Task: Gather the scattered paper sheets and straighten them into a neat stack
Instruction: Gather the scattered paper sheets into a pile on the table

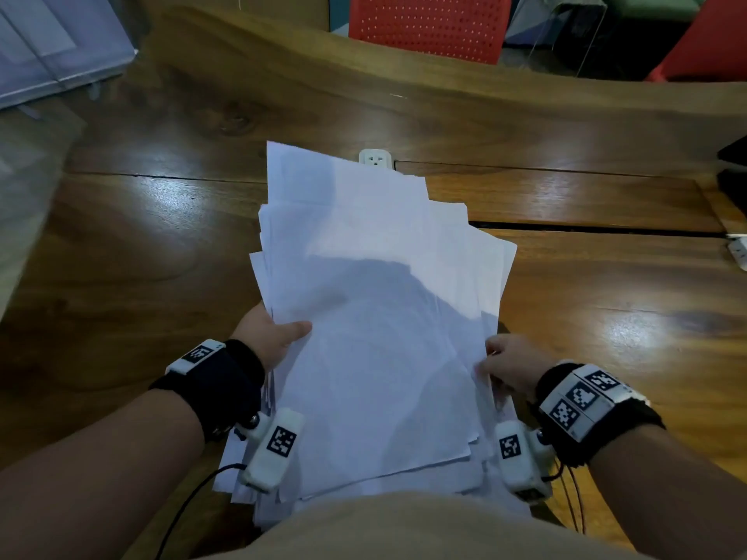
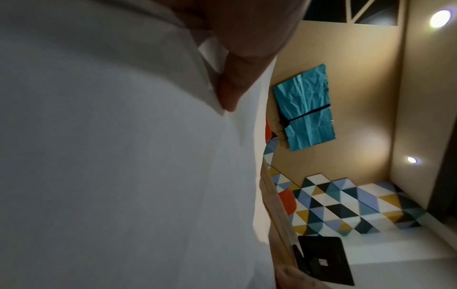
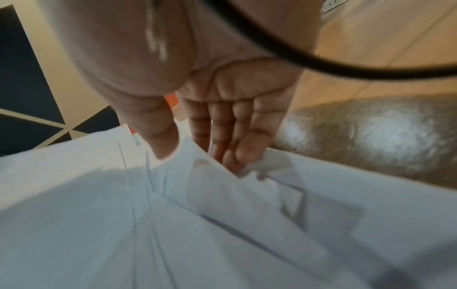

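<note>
A loose, uneven pile of white paper sheets [image 1: 376,317] is held over the wooden table [image 1: 606,301], its edges fanned out and unaligned. My left hand [image 1: 271,337] grips the pile's left edge, thumb on top and fingers hidden underneath. My right hand [image 1: 507,363] pinches the right edge, thumb over the sheets. In the left wrist view the thumb [image 2: 237,84] presses on the paper sheets [image 2: 123,166]. In the right wrist view the right hand [image 3: 197,148] has its fingers [image 3: 235,144] tucked between the splayed paper sheets [image 3: 222,224].
A white power socket [image 1: 376,158] sits in the table just beyond the pile. Red chairs [image 1: 428,24] stand past the far edge. Another white outlet [image 1: 739,250] and a dark object [image 1: 733,183] lie at the right edge. A pale panel [image 1: 56,46] leans at top left.
</note>
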A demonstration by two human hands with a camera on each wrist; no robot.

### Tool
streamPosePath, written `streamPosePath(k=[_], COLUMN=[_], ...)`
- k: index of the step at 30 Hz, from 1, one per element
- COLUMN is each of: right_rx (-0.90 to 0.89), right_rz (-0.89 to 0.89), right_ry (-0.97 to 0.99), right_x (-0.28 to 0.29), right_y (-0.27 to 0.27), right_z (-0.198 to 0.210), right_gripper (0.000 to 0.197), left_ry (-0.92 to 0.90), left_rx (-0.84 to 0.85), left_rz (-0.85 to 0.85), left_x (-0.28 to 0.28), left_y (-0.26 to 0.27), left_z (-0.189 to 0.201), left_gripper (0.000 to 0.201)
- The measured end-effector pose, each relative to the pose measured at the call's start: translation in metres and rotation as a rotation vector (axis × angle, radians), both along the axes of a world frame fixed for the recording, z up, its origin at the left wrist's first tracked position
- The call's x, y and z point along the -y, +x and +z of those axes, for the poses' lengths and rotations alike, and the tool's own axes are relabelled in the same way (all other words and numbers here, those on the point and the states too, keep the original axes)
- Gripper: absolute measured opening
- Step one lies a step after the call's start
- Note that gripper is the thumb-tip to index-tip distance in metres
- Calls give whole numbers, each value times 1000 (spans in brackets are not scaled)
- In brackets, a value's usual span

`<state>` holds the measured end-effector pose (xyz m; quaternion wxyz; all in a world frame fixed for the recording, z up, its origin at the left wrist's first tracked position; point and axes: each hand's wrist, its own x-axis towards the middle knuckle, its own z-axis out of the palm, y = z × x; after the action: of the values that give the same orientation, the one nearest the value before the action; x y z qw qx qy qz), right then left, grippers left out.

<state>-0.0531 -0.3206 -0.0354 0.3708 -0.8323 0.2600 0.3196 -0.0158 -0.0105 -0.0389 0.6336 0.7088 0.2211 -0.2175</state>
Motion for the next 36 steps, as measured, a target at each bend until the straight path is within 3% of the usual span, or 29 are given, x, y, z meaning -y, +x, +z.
streamPosePath(k=[3, 6, 8, 10, 12, 14, 17, 20, 22, 25, 30, 32, 34, 36], right_rx=[207, 331, 363, 353, 308, 270, 192, 183, 192, 211, 263, 272, 276, 285], right_rz=[-188, -340, -479, -504, -493, -521, -479, -423, -416, -413, -476, -502, -505, -498], right_ry=[13, 190, 295, 390, 435, 419, 366, 373, 382, 405, 345, 320, 294, 266], right_x=[3, -2, -6, -10, -14, -17, -17, -21, -25, -30, -22, -16, -14, -13], right_y=[5, 11, 16, 19, 19, 18, 19, 19, 19, 21, 22, 22, 20, 18], right_z=[-6, -8, -8, -7, -6, -10, -14, -10, -6, -6, -10, -13, -12, -10], right_gripper=[21, 38, 53, 56, 55, 54, 52, 32, 24, 27, 27, 31, 24, 19], left_ry=[-62, -169, -217, -153, -26, 35, -28, -100, -186, -260, -235, -114, 160, 366], left_rx=[49, 55, 61, 86, 111, 76, -1, -71, -117, -136, -43, 28, 131, 225], left_rz=[-35, -77, -77, -34, -35, -90, -69, -2, -11, -82, -118, -138, -186, -267], left_x=[3, 6, 5, 2, 0, -1, 2, 3, 6, 10, 6, 7, 8, 8], left_y=[-1, -1, 1, 4, 6, 6, 2, -1, -3, -3, -3, -4, -2, 1], left_z=[9, 18, 20, 15, 11, 8, 11, 9, 12, 17, 16, 13, 8, 6], left_gripper=[31, 33, 67, 103, 117, 108, 73, 41, 51, 75, 69, 66, 58, 71])
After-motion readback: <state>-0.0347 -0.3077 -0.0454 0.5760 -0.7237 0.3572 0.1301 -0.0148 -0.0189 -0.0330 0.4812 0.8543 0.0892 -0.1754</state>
